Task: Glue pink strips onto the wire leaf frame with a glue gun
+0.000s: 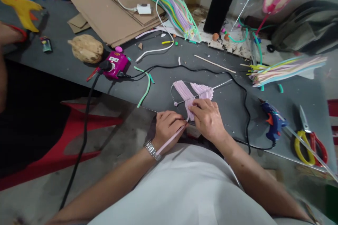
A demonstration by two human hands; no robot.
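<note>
Near the table's front edge lies a pale pink piece (182, 90) made of pipe cleaners laid side by side, with a thin wire frame and a stick crossing it. My right hand (207, 117) presses its fingers closed on the lower part of this piece. A loose pink pipe cleaner (170, 140) runs from the piece over my left hand (168, 126) toward the wrist. The fingers of my left hand are curled around that strand beside the table edge, and the fingertips are partly hidden.
To the right are a blue glue gun (273, 121), scissors (306, 140) and a pipe cleaner bundle (287, 72). A black cable (245, 102) loops around the work. Left stand a magenta power socket (116, 64) and cardboard (113, 17). A phone (221, 5) leans behind; another person's arm (10, 35) shows far left.
</note>
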